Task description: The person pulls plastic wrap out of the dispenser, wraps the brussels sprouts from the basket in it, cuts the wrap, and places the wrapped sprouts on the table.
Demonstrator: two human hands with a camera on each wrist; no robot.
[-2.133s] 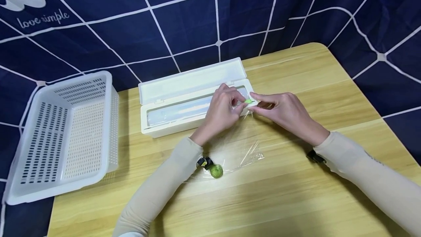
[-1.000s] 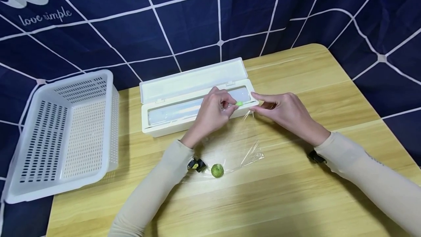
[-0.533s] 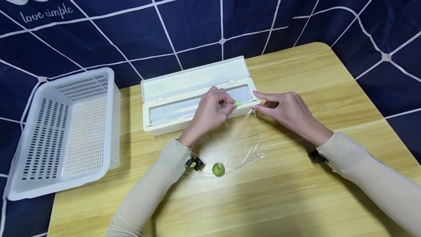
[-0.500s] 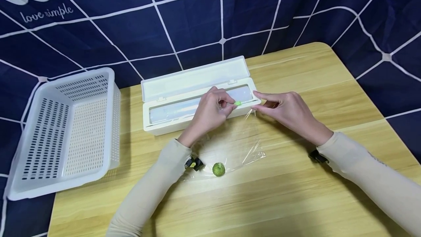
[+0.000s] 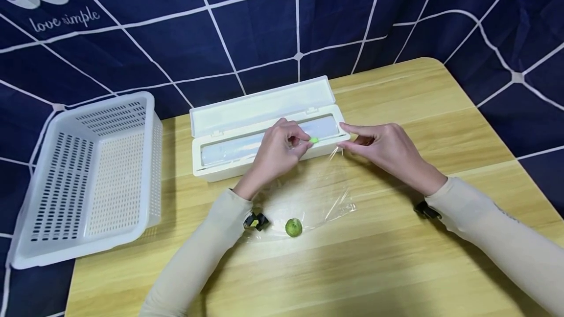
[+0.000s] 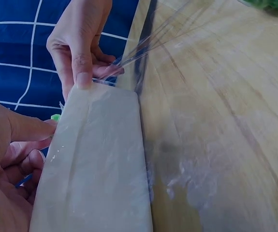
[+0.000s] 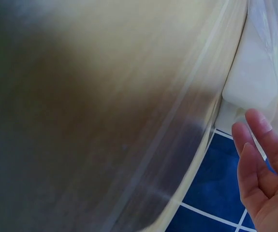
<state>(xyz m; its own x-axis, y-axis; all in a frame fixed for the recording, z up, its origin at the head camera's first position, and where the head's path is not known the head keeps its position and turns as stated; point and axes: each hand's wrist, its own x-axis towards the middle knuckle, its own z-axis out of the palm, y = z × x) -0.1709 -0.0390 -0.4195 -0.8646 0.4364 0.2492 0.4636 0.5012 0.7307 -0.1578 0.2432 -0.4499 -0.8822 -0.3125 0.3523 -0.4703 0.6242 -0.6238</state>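
A white cling film dispenser box (image 5: pixel 220 172) stands on the table with its lid (image 5: pixel 264 106) tilted back and a roll of film (image 5: pixel 323 127) inside. My left hand (image 5: pixel 278 148) pinches a small green slide cutter (image 5: pixel 314 140) on the front rim. At the box's right end, my right hand (image 5: pixel 387 147) holds the corner between thumb and fingers. Clear cling film (image 5: pixel 317 197) runs from the front of the box down over the table. In the left wrist view, film strands (image 6: pixel 129 60) gather at the right hand's fingers. A small round green vegetable (image 5: pixel 293 227) sits at the film's near edge.
A white slotted plastic basket (image 5: pixel 147 175) stands at the table's left edge. Behind the wooden table (image 5: pixel 396 268) hangs a dark blue cloth (image 5: pixel 260 23) with white lines. The table's rounded far corner lies beyond the right hand.
My left hand has slid the green cutter leftward along the box's front rim, away from the right end. The right hand stays at the box's corner.
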